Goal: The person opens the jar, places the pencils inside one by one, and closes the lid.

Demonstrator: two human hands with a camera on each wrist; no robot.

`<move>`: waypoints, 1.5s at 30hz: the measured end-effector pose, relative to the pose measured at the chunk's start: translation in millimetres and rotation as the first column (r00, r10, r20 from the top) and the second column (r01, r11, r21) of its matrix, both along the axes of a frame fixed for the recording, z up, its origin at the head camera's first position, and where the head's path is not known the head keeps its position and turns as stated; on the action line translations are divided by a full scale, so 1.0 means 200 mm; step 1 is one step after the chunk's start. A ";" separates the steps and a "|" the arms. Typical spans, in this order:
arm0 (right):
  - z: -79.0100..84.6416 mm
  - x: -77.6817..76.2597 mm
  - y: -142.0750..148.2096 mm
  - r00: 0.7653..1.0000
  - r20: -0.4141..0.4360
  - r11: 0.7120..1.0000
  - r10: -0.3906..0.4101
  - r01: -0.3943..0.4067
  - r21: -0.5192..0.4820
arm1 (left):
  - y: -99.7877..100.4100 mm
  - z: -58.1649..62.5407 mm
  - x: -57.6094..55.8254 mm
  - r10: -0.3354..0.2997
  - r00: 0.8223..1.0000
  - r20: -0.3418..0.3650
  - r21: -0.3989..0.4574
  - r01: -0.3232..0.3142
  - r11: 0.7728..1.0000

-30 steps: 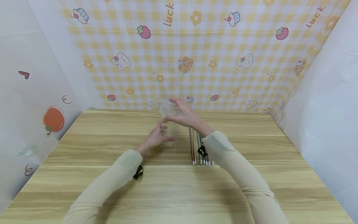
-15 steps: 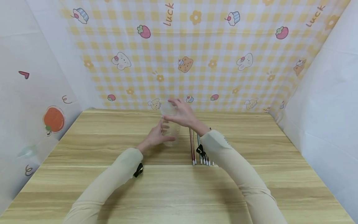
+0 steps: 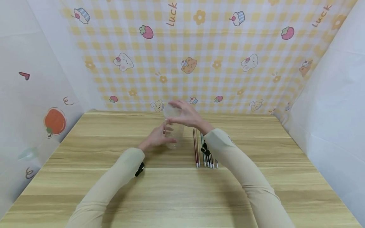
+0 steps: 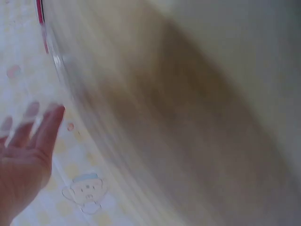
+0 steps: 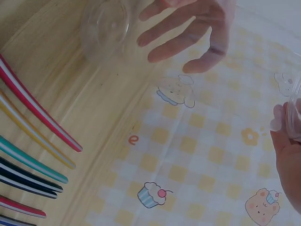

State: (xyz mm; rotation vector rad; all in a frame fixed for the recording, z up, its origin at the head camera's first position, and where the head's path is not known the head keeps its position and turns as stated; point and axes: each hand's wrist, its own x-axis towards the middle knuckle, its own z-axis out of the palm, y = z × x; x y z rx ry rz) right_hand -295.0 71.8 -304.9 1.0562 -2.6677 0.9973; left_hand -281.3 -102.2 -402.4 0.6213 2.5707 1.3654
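Observation:
At the back middle of the table stands a clear plastic container (image 3: pixel 177 131), see-through and hard to make out. My left hand (image 3: pixel 157 136) holds its lower part, thumb in front and fingers around the far side. Higher up, my right hand (image 3: pixel 186 114) grips the top, thumb on the near side and fingers over the back. In the right wrist view the round base (image 5: pixel 106 28) shows over the wood, and the right hand (image 5: pixel 288 155) is at the clear rim. The left wrist view is largely blurred, with the left hand (image 4: pixel 28 157) at its edge.
Several thin pencil-like sticks (image 3: pixel 196 148) with white ends lie side by side right of the container, partly under the right forearm. Black straps (image 3: pixel 205 148) hang at both wrists. A yellow checked cloth wall (image 3: pixel 188 82) rises behind the table (image 3: pixel 176 196).
My right hand's fingertips have shifted slightly left over the container's top. The left thumb has drawn back a little to the left. The sticks lie where they were.

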 end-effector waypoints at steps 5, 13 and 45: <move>0.00 -0.01 0.01 0.993 0.042 0.994 0.113 -0.113 -0.012 | -0.04 0.02 0.00 -0.078 0.993 0.093 0.031 0.075 0.997; 0.03 0.00 0.04 0.991 0.070 0.991 0.111 -0.116 0.067 | -0.05 0.03 0.01 -0.149 0.980 0.129 0.078 0.139 0.987; 0.09 0.06 0.05 0.987 -0.132 0.981 0.097 -0.073 0.177 | -0.04 0.00 0.00 -0.139 0.989 0.058 0.021 0.138 0.990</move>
